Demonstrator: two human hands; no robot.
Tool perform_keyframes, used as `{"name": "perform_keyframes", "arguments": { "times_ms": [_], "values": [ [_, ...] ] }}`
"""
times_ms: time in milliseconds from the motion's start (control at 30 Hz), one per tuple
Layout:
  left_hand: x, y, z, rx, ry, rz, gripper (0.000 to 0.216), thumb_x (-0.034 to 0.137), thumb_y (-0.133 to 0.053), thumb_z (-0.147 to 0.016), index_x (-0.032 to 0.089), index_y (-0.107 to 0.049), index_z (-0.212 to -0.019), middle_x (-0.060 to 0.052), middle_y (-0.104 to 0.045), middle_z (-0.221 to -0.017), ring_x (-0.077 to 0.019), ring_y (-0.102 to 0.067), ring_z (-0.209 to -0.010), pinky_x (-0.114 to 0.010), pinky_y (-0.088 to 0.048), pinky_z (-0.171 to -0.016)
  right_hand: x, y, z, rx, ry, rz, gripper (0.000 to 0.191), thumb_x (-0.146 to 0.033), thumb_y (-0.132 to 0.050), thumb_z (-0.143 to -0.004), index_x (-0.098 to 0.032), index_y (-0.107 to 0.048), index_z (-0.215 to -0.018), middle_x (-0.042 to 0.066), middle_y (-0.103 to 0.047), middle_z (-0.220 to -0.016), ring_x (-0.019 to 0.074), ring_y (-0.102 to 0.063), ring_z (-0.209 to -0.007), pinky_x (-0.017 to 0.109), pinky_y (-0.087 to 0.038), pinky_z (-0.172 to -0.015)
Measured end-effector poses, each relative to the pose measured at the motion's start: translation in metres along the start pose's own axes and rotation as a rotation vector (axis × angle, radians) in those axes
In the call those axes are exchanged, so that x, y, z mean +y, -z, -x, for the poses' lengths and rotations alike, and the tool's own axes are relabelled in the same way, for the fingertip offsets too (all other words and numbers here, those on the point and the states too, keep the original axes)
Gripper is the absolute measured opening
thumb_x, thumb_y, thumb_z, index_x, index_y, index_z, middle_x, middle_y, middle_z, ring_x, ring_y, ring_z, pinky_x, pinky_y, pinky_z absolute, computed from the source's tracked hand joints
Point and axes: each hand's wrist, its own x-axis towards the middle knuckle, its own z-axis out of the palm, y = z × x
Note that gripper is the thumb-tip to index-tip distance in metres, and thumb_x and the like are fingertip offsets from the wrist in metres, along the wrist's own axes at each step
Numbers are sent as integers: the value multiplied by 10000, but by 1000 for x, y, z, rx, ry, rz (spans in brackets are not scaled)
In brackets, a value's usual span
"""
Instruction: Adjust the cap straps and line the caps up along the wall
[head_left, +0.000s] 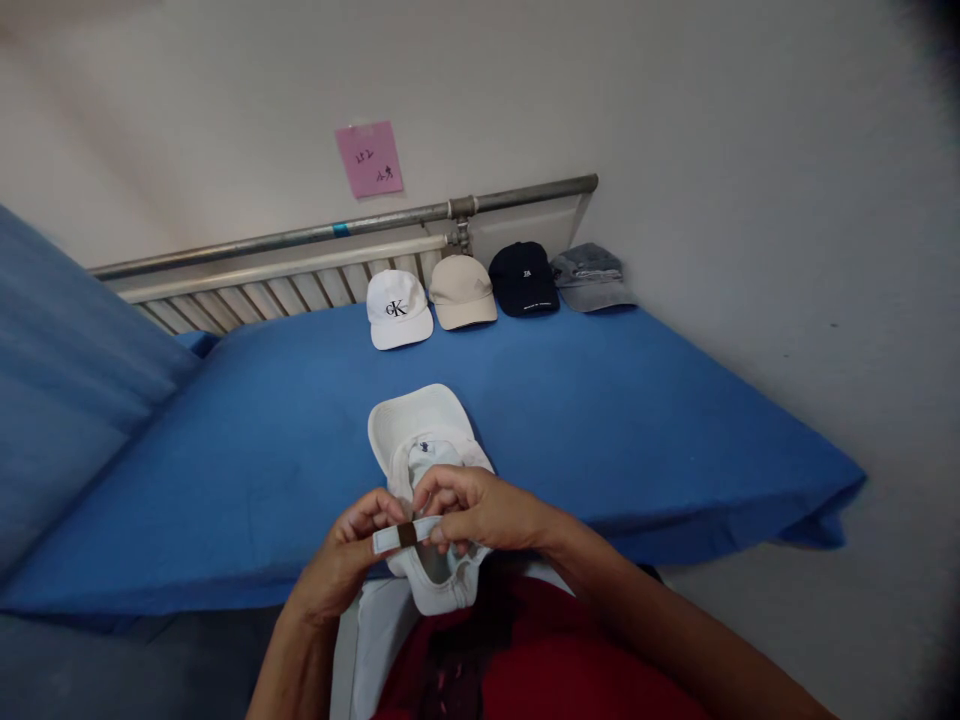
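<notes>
A white baseball cap lies upturned at the near edge of the table, its brim pointing away from me and its inside showing. Across its back opening runs a pale strap with a dark brown buckle or patch. My left hand pinches the strap's left end between thumb and fingers. On the other side of the brown part, my right hand grips the strap with its thumb and curled fingers. The fingers hide part of the cap's rim and inside.
Along the back of the blue-covered table sit a white cap, a beige cap, a black cap and a grey cap. Behind them are a radiator and a metal pipe. A blue curtain hangs at left.
</notes>
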Motion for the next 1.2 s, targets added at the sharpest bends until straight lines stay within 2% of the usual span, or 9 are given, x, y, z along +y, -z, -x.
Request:
{"name": "perform_keyframes", "arguments": {
  "times_ms": [167,367,533,767,867,1000,1200],
  "values": [
    [-4,4,-2,0,12,-7,282,338,-808,-667,171,-614,-784,-18,-698,-710,-124,-612,-612,-206,-444,-579,1,4,-3,-81,-3,20,274,-121,-649,-666,-183,-568,-921,-62,-612,-649,57,-546,-480,157,-409,-440],
    [-4,5,-2,21,72,-49,279,307,-817,-655,170,-607,-776,-2,-678,-689,-104,-589,-579,-188,-422,-554,1,1,-3,-63,10,24,232,-103,-647,-669,-181,-555,-868,-70,-589,-630,61,-557,-499,143,-400,-430],
    [0,4,-1,43,24,-60,277,323,-812,-659,163,-615,-771,1,-667,-678,-94,-562,-567,-184,-410,-551,-1,-1,-3,-29,13,35,201,-109,-632,-684,-182,-538,-845,-70,-572,-648,51,-533,-491,146,-386,-433],
    [4,-2,-4,18,99,-153,239,325,-771,-715,168,-608,-791,-25,-674,-751,-135,-583,-654,-221,-412,-605,1,0,-1,15,6,96,184,-121,-610,-686,-191,-548,-845,-69,-541,-649,57,-518,-513,160,-378,-452],
    [10,-4,-5,57,64,-159,191,321,-725,-766,173,-638,-849,-18,-658,-765,-130,-576,-679,-220,-416,-632,0,2,1,82,41,141,193,-100,-581,-702,-193,-564,-871,-47,-573,-714,72,-538,-593,176,-391,-506],
    [20,-7,-6,74,22,-52,161,326,-638,-837,168,-629,-862,-38,-651,-835,-134,-572,-737,-225,-432,-664,-6,4,11,225,137,187,203,-105,-569,-725,-183,-594,-911,-9,-625,-840,100,-574,-747,228,-433,-676],
    [36,-17,-10,45,71,-47,123,286,-609,-837,166,-615,-865,-46,-644,-835,-153,-570,-771,-251,-444,-693,-17,-3,34,170,211,471,394,-131,-673,-681,-232,-631,-1059,-8,-647,-968,150,-576,-867,269,-442,-765]
  ]
}}
